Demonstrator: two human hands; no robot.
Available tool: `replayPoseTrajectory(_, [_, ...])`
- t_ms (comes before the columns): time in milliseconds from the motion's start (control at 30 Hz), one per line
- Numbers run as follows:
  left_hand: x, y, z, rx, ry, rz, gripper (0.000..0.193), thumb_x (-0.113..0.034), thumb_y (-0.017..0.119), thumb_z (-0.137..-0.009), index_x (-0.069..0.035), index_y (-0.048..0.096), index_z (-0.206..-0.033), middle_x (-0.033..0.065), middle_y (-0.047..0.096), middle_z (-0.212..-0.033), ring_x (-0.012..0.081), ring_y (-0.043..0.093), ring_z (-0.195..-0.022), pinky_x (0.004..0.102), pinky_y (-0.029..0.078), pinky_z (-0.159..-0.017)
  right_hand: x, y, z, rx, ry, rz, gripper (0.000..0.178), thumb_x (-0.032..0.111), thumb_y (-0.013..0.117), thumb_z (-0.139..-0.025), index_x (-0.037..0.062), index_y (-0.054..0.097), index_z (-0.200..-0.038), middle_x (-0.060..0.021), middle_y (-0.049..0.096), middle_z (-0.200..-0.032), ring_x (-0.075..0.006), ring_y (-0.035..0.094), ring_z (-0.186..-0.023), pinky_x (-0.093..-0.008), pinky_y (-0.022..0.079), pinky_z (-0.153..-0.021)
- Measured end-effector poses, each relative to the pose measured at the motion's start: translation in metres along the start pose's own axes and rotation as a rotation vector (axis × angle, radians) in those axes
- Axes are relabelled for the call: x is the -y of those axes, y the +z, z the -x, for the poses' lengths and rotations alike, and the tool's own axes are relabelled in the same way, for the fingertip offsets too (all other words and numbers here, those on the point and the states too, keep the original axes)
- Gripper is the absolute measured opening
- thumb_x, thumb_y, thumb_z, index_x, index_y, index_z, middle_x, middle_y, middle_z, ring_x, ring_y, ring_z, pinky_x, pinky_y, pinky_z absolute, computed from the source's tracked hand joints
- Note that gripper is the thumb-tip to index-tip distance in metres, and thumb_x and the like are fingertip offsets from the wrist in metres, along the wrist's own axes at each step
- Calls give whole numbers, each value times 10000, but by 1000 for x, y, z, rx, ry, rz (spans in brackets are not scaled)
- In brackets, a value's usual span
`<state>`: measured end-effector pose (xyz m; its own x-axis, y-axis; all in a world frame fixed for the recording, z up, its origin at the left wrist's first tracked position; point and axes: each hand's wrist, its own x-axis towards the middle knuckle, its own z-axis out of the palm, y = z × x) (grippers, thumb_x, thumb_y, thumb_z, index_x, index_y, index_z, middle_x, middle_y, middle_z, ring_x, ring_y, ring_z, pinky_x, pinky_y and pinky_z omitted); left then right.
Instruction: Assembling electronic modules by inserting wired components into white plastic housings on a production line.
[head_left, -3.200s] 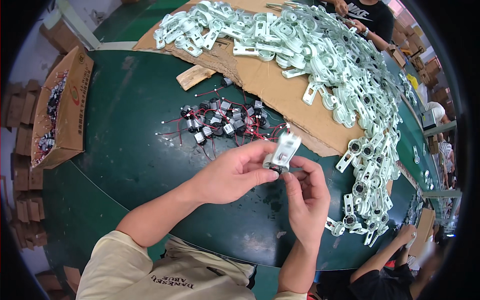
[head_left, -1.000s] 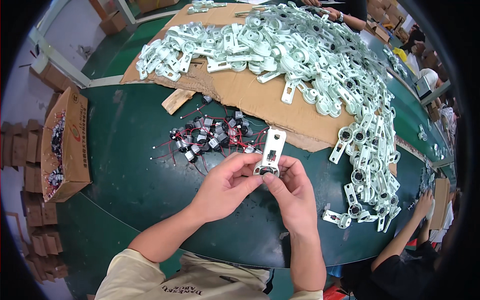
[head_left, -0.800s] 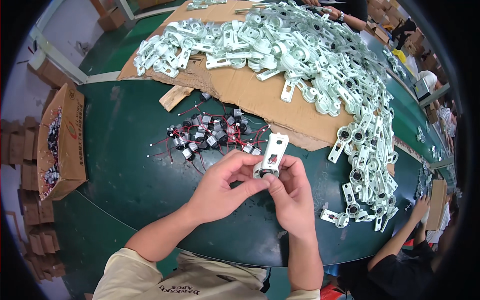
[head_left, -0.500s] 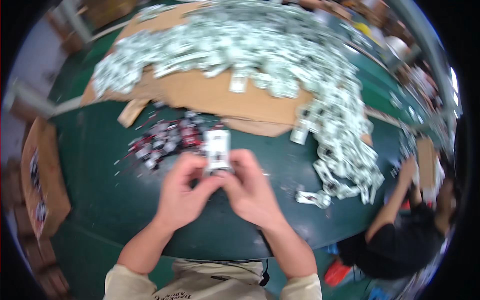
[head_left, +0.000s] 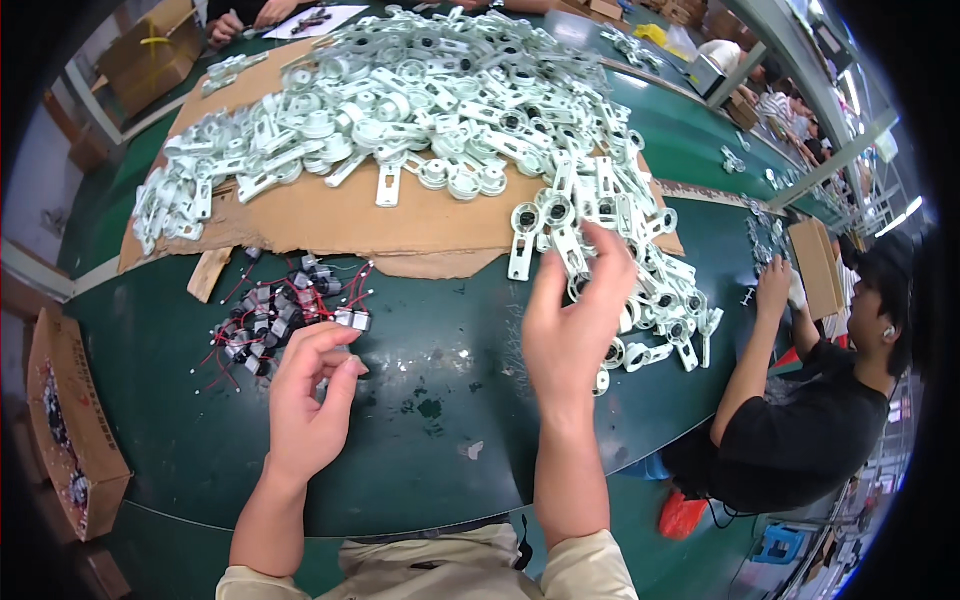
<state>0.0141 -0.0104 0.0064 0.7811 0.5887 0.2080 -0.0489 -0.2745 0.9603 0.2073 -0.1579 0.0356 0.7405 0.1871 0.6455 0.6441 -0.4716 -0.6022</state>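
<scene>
My left hand [head_left: 308, 405] is half curled, thumb and fingers apart, beside a heap of small motors [head_left: 268, 322] with red and black wires. No held thing shows in it, though the inner fingers are partly hidden. My right hand [head_left: 578, 325] reaches over the near right part of a big pile of pale white plastic parts [head_left: 400, 115], its thumb and fingers spread. Each part has a round ring end and a flat slotted arm. Some rings have a dark centre. The fingers cover a few parts, and contact with them cannot be made out.
Brown cardboard [head_left: 330, 225] lies under the pile on the green table [head_left: 420, 480]. A small wooden block [head_left: 209, 275] lies by its left edge. An open carton [head_left: 75, 430] stands at the left. A co-worker [head_left: 810, 400] in black handles parts at the right; another person's hands [head_left: 250, 18] show far left.
Both hands held one white plastic part together before. They have separated, the left toward the motors, the right up and right to the pile. That part is no longer seen in them.
</scene>
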Motion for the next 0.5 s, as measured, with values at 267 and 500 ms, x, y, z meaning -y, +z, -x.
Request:
replayPoseTrajectory(267, [4, -33, -27, -286, 182, -324, 152, -40, 728, -860, -2, 609, -775, 123, 630, -1062, 215, 636, -914, 313, 503, -788, 37, 41, 54, 532, -123, -212, 249, 11, 644, -869, -3, 609, -1115, -186, 588, -1121, -374, 568, -1046, -433, 480, -890])
replayPoseTrajectory(500, [10, -38, -24, -152, 183, -611, 410, -76, 746, -816, -81, 648, -1214, 188, 484, -1349, 355, 507, -1248, 395, 436, -1018, 46, 71, 72, 712, -384, -104, 318, 115, 703, -843, 62, 636, -1149, -134, 593, -1179, -334, 565, -1032, -437, 460, -879])
